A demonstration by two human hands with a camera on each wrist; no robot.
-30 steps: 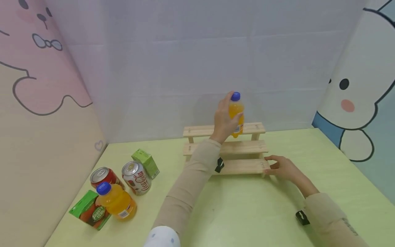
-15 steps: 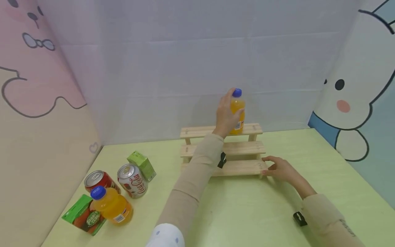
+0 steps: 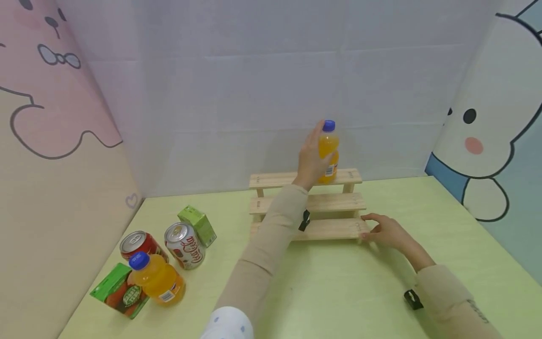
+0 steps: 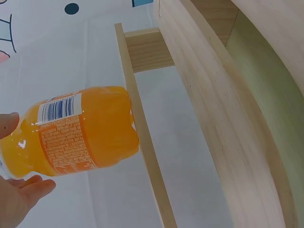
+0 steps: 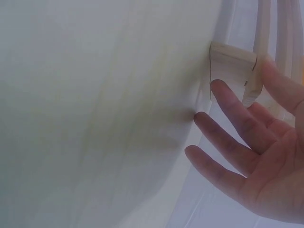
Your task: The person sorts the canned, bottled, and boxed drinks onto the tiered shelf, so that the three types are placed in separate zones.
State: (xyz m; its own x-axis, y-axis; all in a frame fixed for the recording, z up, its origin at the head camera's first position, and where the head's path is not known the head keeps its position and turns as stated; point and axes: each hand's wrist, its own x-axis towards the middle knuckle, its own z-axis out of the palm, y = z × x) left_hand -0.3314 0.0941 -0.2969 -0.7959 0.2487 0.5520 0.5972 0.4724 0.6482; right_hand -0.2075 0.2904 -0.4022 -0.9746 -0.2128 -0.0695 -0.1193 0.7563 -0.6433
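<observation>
Orange drink bottle (image 4: 90,133), held in the left grip (image 3: 311,161), could be toppled from the wooden rack (image 3: 335,202) (its end pinched in the right grip (image 3: 388,231)) if released off-balance.

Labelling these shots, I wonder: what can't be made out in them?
Head view: part of the bottom shelf, behind the left sleeve.
Head view: the red can, its lower part behind the standing bottle.
Left wrist view: the held bottle, its top cut off by the left edge; its label, fine print too small.
Right wrist view: the right hand, cut off by the right edge.
</observation>
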